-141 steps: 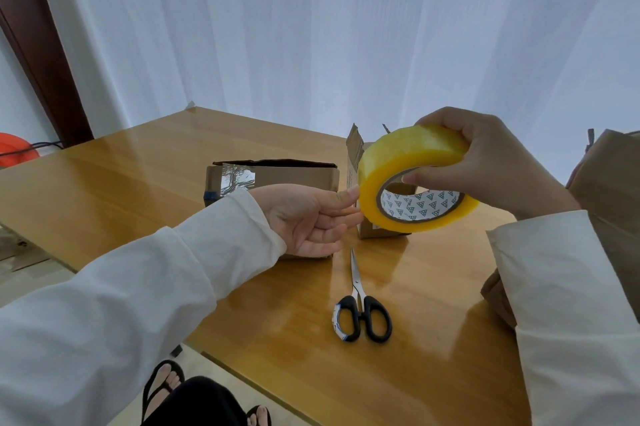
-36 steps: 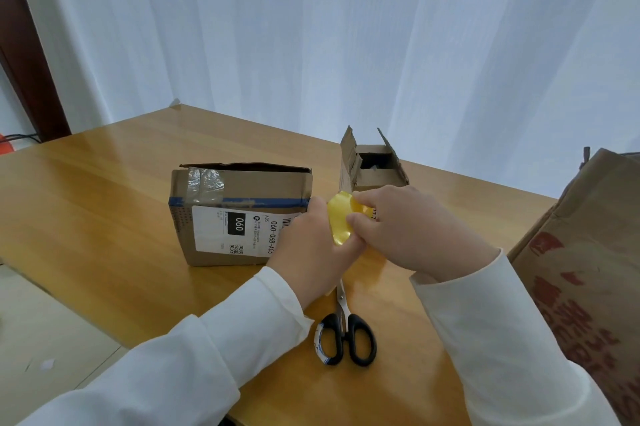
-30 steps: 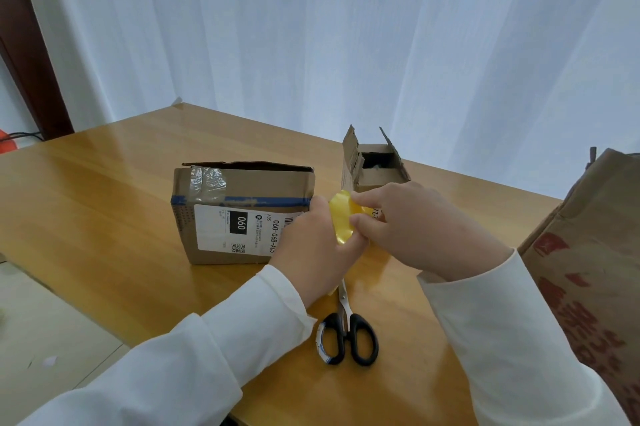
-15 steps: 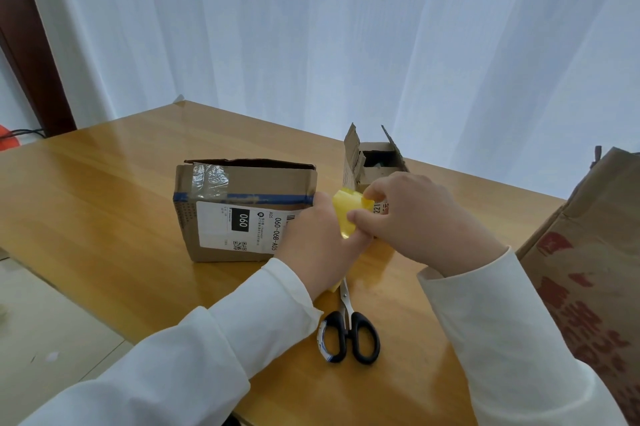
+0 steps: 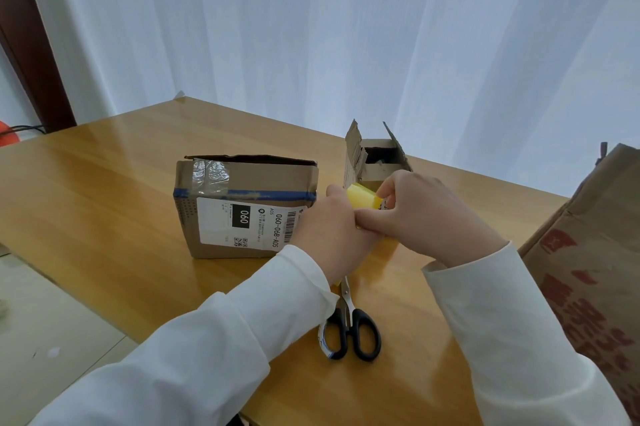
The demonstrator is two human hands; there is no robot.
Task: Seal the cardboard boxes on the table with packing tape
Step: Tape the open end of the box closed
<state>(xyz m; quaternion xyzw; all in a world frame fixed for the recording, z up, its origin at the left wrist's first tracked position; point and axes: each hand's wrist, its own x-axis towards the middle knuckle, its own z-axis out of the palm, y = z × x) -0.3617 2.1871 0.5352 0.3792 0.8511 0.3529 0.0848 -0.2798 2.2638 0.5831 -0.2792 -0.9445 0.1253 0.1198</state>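
Note:
A yellow roll of packing tape (image 5: 362,199) is held low over the table between both hands, mostly hidden by them. My left hand (image 5: 332,235) grips the roll from the left. My right hand (image 5: 422,214) pinches at the roll's top edge with thumb and fingers. A flat cardboard box (image 5: 242,207) with a white label and blue stripe stands on edge to the left, its top slit open. A small cardboard box (image 5: 375,162) with raised flaps stands behind the hands.
Black-handled scissors (image 5: 349,332) lie on the wooden table (image 5: 104,190) just below my hands. A brown paper bag (image 5: 595,270) with red print stands at the right edge. White curtains hang behind the table.
Since several seconds ago the roll came down from in front of me to table level and my left hand took hold of it. Over the last second my right fingers shifted slightly on the roll's top.

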